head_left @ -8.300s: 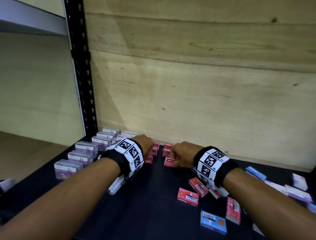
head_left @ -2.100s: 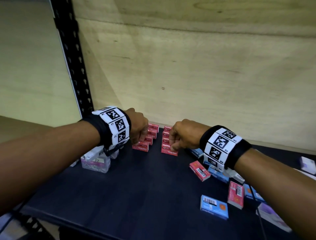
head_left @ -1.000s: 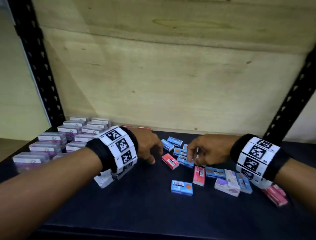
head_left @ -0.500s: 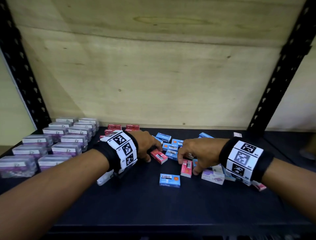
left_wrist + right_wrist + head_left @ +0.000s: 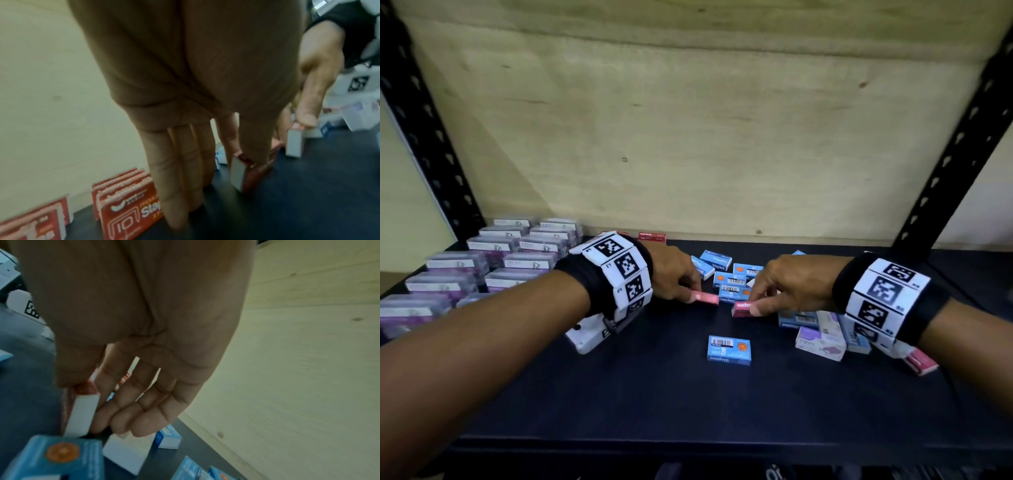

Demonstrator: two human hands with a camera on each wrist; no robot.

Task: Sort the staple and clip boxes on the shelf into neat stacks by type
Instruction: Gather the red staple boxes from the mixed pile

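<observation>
Since a moment ago, both of your hands have closed on red boxes from the loose pile at the middle of the shelf [image 5: 654, 394]. Half a second back they were only reaching in among the boxes. So the red sort is going on, with two more boxes probably bound for the red stack [image 5: 125, 209] by the back wall, just left of the pile.

Your left hand [image 5: 671, 277] pinches one red staple box [image 5: 705, 298] at the left edge of the pile, thumb on one side and fingers on the other, the box tipped up on an edge. Your right hand [image 5: 791, 287] pinches a second red staple box [image 5: 743, 307] just right of the first, thumb on its near face, fingers curled behind it. Both palms face down, wrists low over the shelf, forearms reaching in from the front.

Blue boxes [image 5: 732, 281] lie scattered behind and between your hands. One blue box [image 5: 728, 349] sits alone in front of the pile. The clear clip boxes [image 5: 517, 253] stand in rows well left of the pile.
</observation>
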